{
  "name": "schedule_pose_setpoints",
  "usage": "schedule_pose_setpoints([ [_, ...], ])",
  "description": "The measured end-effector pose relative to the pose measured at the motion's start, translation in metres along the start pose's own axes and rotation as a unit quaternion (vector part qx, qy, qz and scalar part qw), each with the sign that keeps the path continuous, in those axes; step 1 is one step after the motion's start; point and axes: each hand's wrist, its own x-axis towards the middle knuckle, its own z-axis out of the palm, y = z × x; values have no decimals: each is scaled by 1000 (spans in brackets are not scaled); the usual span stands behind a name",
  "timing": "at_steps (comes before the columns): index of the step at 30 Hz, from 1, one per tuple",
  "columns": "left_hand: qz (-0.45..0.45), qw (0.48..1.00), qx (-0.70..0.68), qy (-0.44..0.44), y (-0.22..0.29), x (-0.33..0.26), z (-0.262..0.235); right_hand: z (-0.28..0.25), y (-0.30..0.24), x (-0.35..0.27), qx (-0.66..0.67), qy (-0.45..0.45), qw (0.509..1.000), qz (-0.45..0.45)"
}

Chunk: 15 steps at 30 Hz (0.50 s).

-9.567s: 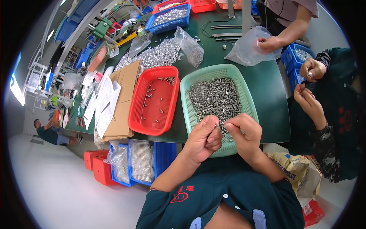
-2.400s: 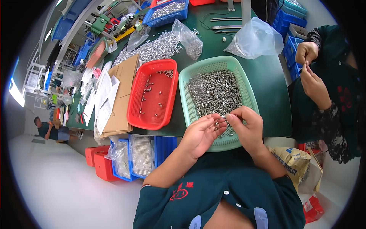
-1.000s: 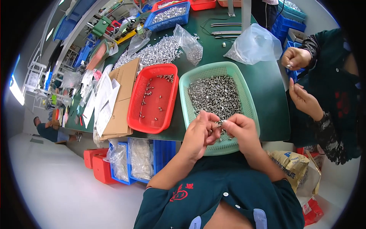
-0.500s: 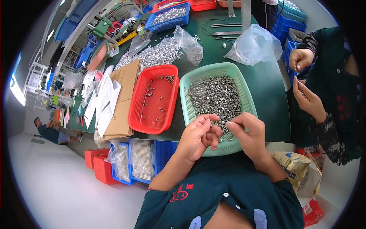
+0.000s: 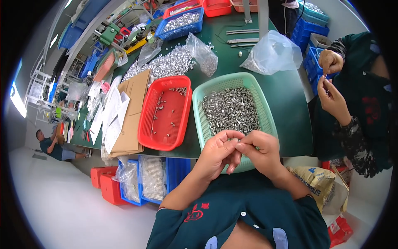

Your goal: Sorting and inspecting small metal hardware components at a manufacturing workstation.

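Over the near rim of the mint-green basket, my two hands meet at the fingertips. My left hand is pinched, with a small metal part barely showing between its finger and thumb. Thumb and forefinger of my right hand press together at that same spot; whatever they grip is covered. Under and beyond the hands lies a heap of small grey metal parts in the green basket. To its left stands a red basket with a few scattered metal parts along its far and left sides.
Flat cardboard and white papers lie left of the red basket. Farther back are a pile of shiny parts, plastic bags and a blue basket. At the right a co-worker's hands hold something thin.
My right hand has moved left to meet my left hand, and the fingertips now touch. The view has shifted slightly. The co-worker's hands have come closer together.
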Motion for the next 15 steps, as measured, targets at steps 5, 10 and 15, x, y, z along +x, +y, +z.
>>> schedule_pose_setpoints([
  [5,16,995,84,57,9,2,-6,-7,7,-6,56,63,992,90],
  [10,219,679,697,67,39,-3,-19,-25,1,-12,-54,106,993,2],
  [15,352,610,710,-15,85,50,25,-25,15,-22,-135,100,983,-67],
])
